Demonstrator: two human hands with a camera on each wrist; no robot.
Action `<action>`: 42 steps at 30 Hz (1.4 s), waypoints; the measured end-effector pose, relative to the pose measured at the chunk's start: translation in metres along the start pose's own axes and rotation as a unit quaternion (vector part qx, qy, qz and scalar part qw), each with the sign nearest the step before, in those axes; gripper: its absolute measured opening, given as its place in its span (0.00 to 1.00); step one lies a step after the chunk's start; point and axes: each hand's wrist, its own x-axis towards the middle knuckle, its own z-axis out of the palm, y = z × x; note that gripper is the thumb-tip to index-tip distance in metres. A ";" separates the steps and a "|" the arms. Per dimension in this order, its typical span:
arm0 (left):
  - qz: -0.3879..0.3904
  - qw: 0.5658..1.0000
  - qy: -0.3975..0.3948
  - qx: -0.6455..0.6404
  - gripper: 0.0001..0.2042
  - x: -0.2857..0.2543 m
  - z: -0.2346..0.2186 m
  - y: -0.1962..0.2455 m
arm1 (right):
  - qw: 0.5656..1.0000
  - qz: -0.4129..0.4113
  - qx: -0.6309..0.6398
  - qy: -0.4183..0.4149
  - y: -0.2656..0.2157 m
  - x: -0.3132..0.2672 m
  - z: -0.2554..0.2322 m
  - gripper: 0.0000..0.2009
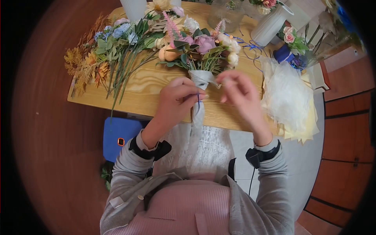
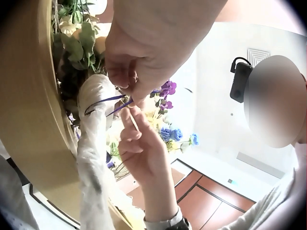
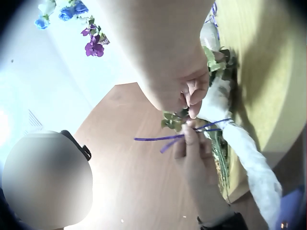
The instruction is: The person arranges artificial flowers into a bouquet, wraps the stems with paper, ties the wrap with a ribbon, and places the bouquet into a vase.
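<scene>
A bouquet of mauve, cream and pink artificial flowers lies on the table, its stems bound in white wrapping. The wrapped length runs toward the person and past the table's front edge. Around this wrapping goes a thin blue-purple ribbon. My left hand pinches the ribbon between thumb and forefinger, and its two loose ends stick out beyond the fingers. My right hand hovers just right of the wrapping, fingers loosely bent, close to the left fingertips in the wrist views.
Loose blue and orange flower stems spread over the table's left side. Sheer white sheets are stacked at the right, near a blue ribbon spool. White ribbed vase and glass vase stand at the back.
</scene>
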 end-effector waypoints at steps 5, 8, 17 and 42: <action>0.008 1.000 0.008 0.000 0.07 0.000 -0.001 0.002 | 0.979 -0.131 -0.143 -0.064 0.045 -0.003 0.020 0.09; 0.006 1.000 0.009 -0.014 0.06 0.001 -0.003 0.006 | 0.989 -0.099 -0.099 -0.052 0.053 0.000 0.024 0.08; -0.142 0.954 0.063 -0.256 0.18 0.000 -0.008 0.006 | 0.986 0.028 0.163 -0.013 0.063 0.002 0.026 0.07; 0.173 0.931 -0.063 0.314 0.10 0.004 -0.024 0.011 | 0.988 0.033 0.114 -0.101 0.068 -0.002 0.021 0.08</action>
